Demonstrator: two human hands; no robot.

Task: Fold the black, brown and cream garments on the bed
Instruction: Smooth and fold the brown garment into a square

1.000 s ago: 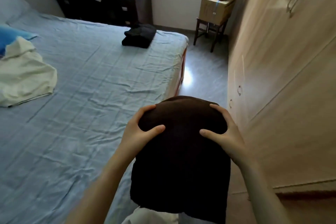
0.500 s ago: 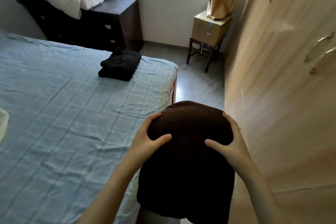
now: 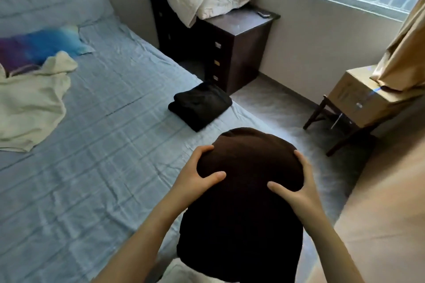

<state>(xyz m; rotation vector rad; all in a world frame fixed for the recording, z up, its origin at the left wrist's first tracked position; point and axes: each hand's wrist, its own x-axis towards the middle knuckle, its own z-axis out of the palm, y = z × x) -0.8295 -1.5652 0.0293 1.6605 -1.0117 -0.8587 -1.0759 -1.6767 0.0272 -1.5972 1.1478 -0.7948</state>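
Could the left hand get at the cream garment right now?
Probably not: the left hand is gripping the brown garment with the right hand, and the cream garment lies far across the bed.

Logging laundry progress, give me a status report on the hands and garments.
Left hand and right hand both grip the dark brown garment, held up. Folded black garment on the blue bed sheet. Crumpled cream garment unfolded. Nothing blocking.
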